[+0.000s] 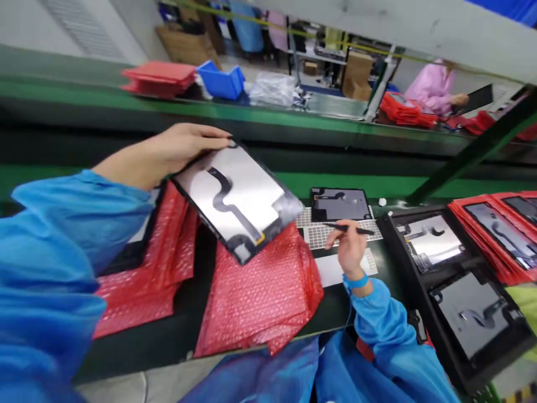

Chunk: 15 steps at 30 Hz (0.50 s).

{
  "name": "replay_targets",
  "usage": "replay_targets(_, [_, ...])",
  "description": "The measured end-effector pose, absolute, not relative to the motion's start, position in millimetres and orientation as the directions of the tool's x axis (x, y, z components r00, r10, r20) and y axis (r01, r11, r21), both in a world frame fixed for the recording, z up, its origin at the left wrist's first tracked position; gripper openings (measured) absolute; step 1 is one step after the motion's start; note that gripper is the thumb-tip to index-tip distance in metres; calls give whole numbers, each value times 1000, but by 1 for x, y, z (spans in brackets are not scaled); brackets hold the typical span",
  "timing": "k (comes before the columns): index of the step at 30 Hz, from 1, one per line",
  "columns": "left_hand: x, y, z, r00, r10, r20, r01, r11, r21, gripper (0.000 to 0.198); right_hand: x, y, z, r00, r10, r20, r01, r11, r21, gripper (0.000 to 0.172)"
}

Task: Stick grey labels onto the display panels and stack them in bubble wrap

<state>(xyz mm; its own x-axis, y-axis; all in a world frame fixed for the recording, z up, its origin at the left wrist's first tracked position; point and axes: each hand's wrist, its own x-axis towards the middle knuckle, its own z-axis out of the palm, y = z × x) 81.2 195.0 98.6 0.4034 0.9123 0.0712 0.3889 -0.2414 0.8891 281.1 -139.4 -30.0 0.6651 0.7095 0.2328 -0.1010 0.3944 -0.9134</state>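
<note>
My left hand (188, 144) grips a tablet screen (247, 184) by its upper edge. The screen hangs tilted, silver back facing me, with a dark flex cable running across it. Below it lies a stack of red bubble-wrap bags (260, 291). My right hand (351, 246), a blue band at its wrist, holds a slim black pen-like tool (364, 230) over sheets of small white labels (316, 236). Just beyond that tool, another tablet screen (342, 205) lies back side up.
A black foam tray (403, 263) at right carries two screens. More red bags with screens (486, 240) lie farther right, others (138, 291) at left. On the ledge sit red bags (159, 77), a blue bin (222, 81) and clear plastic (272, 89). A person in pink (430, 87) works beyond.
</note>
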Motion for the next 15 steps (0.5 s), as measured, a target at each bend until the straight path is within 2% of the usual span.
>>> replay_targets(3, [81,165,69,616,736,-281,501,-91,861,39,310,-140,-26,687,696,207,-54,333,-941,49])
replay_targets(6, [97,137,31,701,567,-432,554,-52,831,33,330,-139,-34,628,765,144,-73,241,-968,52])
replay_targets(9, [109,126,-4,788,421,-449,545,-139,827,26,339,-140,-45,571,818,67,-85,141,-986,47])
replay_targets(11, [110,125,-19,820,380,-427,534,-242,810,28,342,-139,-49,525,851,8,-70,52,-996,45])
replay_targets(13, [105,122,-23,835,392,-388,532,-393,750,35,341,-135,-52,469,881,-57,-57,-34,-998,45])
replay_targets(15, [96,107,-21,860,440,-260,497,-602,625,42,338,-130,-53,423,899,-112,-50,-100,-994,48])
